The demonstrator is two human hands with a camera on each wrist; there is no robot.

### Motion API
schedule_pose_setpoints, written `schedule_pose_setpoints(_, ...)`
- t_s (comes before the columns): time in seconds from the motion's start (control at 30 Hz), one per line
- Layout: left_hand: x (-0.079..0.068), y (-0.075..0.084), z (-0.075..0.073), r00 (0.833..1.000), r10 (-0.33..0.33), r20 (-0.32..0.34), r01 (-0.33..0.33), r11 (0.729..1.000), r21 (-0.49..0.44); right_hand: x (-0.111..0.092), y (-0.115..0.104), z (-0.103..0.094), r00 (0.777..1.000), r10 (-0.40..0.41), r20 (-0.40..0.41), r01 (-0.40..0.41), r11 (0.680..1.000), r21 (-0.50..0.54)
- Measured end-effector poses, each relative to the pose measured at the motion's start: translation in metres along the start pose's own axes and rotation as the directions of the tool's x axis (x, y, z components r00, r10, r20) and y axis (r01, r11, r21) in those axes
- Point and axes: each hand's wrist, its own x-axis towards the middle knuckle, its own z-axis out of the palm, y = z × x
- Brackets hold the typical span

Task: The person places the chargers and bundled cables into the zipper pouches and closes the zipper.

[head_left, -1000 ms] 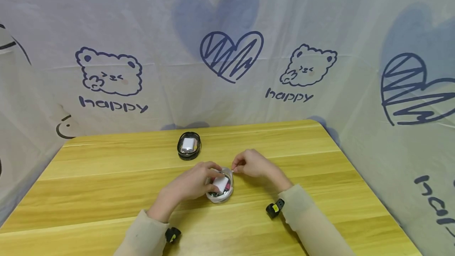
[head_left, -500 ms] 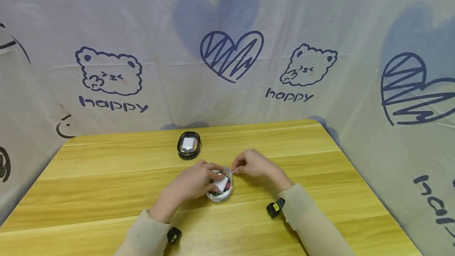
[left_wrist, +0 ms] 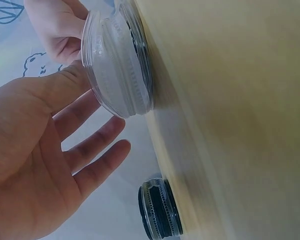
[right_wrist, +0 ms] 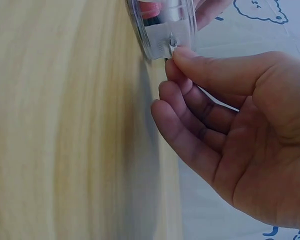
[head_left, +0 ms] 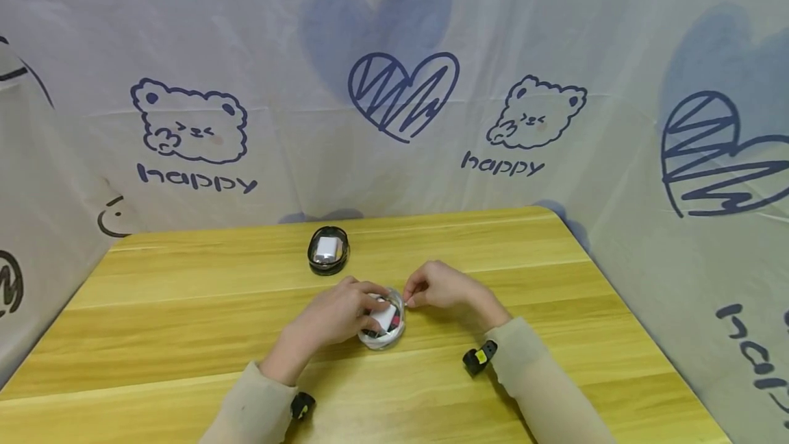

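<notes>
A small oval clear zip pouch with white trim [head_left: 381,344] sits on the table in front of me. Through its top show a white block like a charger plug [head_left: 385,317] and something pink and black. My left hand [head_left: 335,314] grips the pouch from the left, thumb and fingers on its top; in the left wrist view the other fingers extend beside its white zip side [left_wrist: 122,75]. At the pouch's right end, my right hand [head_left: 445,286] pinches the small zipper pull [right_wrist: 173,48] between thumb and forefinger, its other fingers loosely curled.
Farther back on the wooden table [head_left: 185,334] stands a similar pouch with black trim [head_left: 329,268], a white block inside it. A pale cloth [head_left: 296,170] with hearts and bears hangs behind the table and along its sides.
My right hand has shifted slightly toward me and to the right along the pouch's edge. The left hand keeps its hold, and the black-trimmed pouch stays put.
</notes>
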Motion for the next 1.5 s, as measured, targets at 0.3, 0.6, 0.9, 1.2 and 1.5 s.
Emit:
schedule_pose_setpoints(0.3, -0.001, 0.005, -0.003, 1.0, -0.015, -0.002, 0.015, 1.0, -0.003, -0.003, -0.004, -0.003, 1.0, 0.011, 0.028, -0.012, 0.999, 0.03)
schedule_pose_setpoints(0.6, -0.002, 0.003, 0.001, 1.0, -0.015, 0.001, 0.015, 1.0, 0.012, -0.005, -0.004, 0.005, 0.997, 0.08, -0.012, -0.078, 0.99, 0.121)
schedule_pose_setpoints(0.9, -0.003, -0.005, -0.006, 1.0, -0.007, -0.016, 0.006, 0.998, -0.069, -0.017, -0.008, 0.014, 0.984, 0.077, -0.162, -0.044, 0.979, 0.198)
schedule_pose_setpoints(1.2, -0.015, -0.019, -0.007, 0.996, -0.065, -0.056, 0.05, 0.972, -0.228, -0.035, -0.019, 0.035, 0.963, 0.044, -0.266, 0.021, 0.971, 0.237)
schedule_pose_setpoints(1.5, -0.024, -0.023, -0.001, 0.998, -0.045, 0.044, 0.056, 0.952, -0.302, -0.043, -0.026, 0.049, 0.971, 0.056, -0.232, 0.013, 0.958, 0.286)
